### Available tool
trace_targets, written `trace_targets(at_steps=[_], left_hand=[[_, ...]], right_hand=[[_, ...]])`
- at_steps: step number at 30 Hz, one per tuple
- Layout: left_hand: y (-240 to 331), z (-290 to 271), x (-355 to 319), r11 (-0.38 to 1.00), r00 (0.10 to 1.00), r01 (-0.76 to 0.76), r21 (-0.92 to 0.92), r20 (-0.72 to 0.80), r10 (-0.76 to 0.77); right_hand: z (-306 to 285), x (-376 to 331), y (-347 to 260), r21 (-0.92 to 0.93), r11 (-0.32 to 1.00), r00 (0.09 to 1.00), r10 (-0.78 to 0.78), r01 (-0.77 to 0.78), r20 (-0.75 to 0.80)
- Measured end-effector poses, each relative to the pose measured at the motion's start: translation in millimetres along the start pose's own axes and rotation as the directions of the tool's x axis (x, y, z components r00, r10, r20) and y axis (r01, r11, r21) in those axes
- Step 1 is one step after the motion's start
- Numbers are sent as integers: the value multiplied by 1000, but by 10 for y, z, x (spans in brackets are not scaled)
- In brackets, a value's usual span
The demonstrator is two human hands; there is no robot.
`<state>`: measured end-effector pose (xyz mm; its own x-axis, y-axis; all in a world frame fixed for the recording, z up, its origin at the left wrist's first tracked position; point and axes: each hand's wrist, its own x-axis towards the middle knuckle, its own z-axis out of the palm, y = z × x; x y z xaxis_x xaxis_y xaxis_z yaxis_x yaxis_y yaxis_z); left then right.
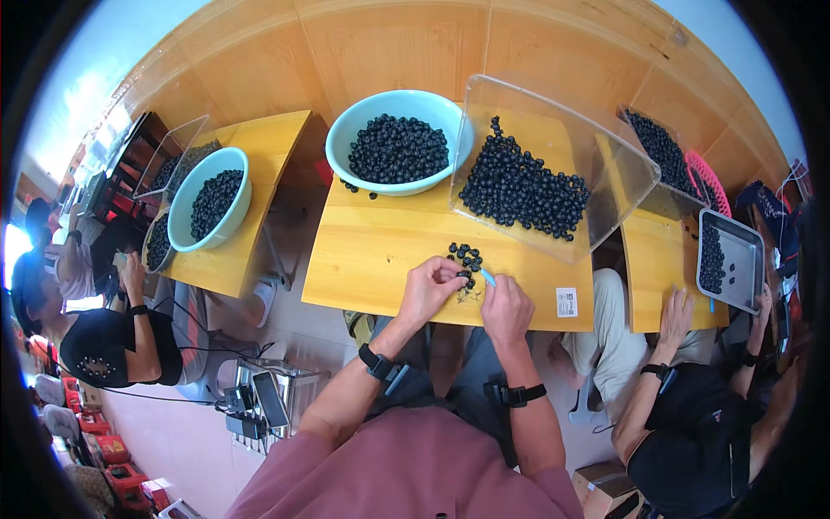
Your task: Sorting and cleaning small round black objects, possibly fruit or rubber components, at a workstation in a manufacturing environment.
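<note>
We look mid-piece: left hand (427, 292) pinching a black bead (468, 277) at 6 o'clock on the table (372, 251), right hand (507, 309) gripping a blue tool (488, 277), bead cluster (467, 254) at 12; bowl (340, 143) at 11, clear tray (616, 164) at 1 loaded, done-versus-left unclear.

Your left fingers (450, 278) cover part of the black ball (468, 281) they pinch, and you can't make out its surface. Your right fingers (504, 292) hide most of the blue tool (488, 278); its tip is too small to tell. The scraps (469, 297) below are too fine to identify. The worktop (372, 259) hides part of your legs, and the lower edge cuts off your pink shirt (406, 463).
</note>
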<state>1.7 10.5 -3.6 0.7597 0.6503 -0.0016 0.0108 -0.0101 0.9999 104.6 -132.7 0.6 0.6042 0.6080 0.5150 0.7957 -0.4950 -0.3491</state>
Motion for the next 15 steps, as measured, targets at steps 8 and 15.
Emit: trace_targets(at_steps=[8,15], left_hand=[[-86,-30,-12,997,998,-55,-45,0,55],[-45,3,-18,996,997,-81,-39,4,81]], right_hand=[[-28,-45,-4,67,984,986,-164,162,29],[2,-33,21,40,982,982,-187,186,39]])
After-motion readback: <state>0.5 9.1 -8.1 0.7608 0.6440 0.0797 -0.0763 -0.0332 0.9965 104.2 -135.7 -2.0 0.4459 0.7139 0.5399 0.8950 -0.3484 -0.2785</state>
